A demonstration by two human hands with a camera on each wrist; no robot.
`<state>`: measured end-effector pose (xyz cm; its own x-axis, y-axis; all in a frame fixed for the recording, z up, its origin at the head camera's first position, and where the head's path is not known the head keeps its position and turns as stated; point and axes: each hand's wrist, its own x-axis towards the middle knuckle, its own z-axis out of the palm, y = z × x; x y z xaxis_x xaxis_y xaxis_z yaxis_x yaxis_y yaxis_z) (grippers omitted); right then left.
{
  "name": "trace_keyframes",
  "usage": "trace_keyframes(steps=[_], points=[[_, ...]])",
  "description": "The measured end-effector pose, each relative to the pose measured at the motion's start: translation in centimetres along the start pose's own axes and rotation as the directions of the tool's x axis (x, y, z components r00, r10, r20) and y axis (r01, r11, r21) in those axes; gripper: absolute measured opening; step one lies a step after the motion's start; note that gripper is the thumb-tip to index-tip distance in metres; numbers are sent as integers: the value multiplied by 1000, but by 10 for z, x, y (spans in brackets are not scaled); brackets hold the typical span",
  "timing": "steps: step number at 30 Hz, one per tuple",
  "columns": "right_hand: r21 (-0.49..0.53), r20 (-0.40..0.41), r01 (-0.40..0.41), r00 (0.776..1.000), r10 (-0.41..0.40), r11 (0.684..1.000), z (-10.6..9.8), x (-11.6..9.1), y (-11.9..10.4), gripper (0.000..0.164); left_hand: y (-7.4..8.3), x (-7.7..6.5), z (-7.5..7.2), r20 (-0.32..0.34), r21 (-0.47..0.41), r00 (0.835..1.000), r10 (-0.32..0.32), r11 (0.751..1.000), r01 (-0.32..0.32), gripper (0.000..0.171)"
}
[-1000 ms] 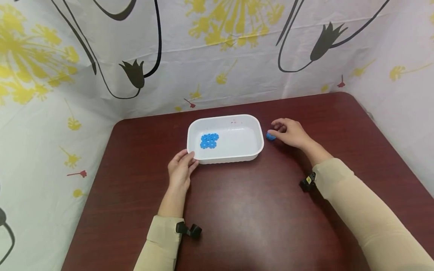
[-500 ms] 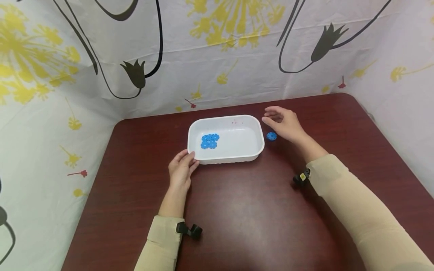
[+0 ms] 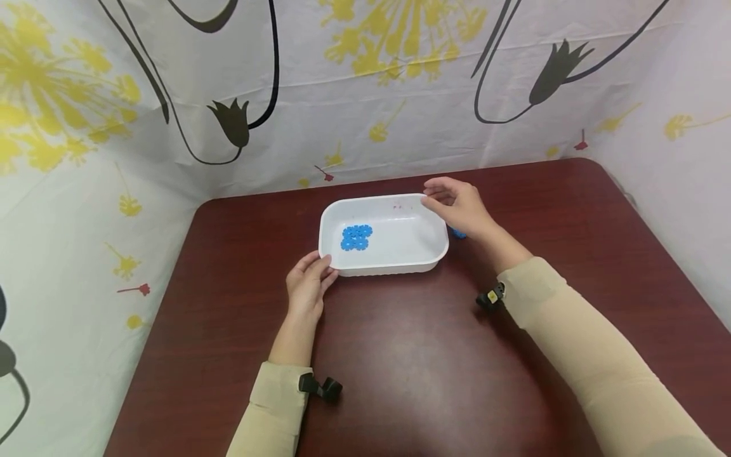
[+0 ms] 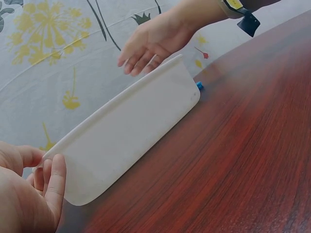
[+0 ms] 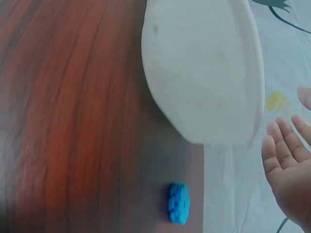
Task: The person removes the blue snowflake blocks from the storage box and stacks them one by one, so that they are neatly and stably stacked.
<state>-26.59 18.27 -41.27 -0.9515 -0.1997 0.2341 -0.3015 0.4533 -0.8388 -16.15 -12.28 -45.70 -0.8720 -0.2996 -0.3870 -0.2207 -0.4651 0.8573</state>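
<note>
A white plastic tray [image 3: 384,266] lies on the table, with several blue snowflake discs [image 3: 355,237] joined or overlapping at the left of its floor. My left hand [image 3: 305,282] pinches the tray's near left corner, thumb at the rim and fingers against the outer wall, as the left wrist view also shows. Over the far right corner hovers my right hand [image 3: 459,206], fingers loosely bent and nothing between them. Partly hidden beneath it in the head view, more blue discs [image 5: 179,204] sit stacked on the table just right of the tray.
The dark red wooden table [image 3: 400,355] has rounded far corners. A white cloth [image 3: 365,146] with yellow and grey flower prints hangs behind it and along both sides. Both wrists carry small black cameras [image 3: 321,387].
My right hand has withdrawn from the blue discs beside the tray, rising and moving left over the tray's far right corner. The left hand keeps its hold.
</note>
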Motion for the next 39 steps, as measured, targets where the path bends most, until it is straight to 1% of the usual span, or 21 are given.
trace_keyframes(steps=[10,19,26,31,34,36,39], points=[[8,50,56,997,-56,998,25,11,-12,33,1,0,-1,1,11,1000,4,1000,-4,37],[-1,111,78,991,-78,997,46,19,-13,29,1,2,1,-12,-1,1000,8,1000,-8,36],[-5,153,83,985,-82,997,64,19,-13,30,-1,3,0,-18,-11,1000,15,1000,-15,36],[-28,193,42,981,-36,999,71,20,-11,34,-1,3,0,-17,-5,1000,13,1000,-13,37],[-49,203,25,979,-15,998,73,21,-11,34,-1,3,1,-14,-1,1000,11,1000,-11,37],[-43,213,30,977,-20,999,76,21,-12,33,-1,3,0,-14,-1,1000,10,1000,-10,37],[-33,223,66,973,-57,997,81,23,-15,28,-1,3,0,-20,-2,1000,11,1000,-11,36]])
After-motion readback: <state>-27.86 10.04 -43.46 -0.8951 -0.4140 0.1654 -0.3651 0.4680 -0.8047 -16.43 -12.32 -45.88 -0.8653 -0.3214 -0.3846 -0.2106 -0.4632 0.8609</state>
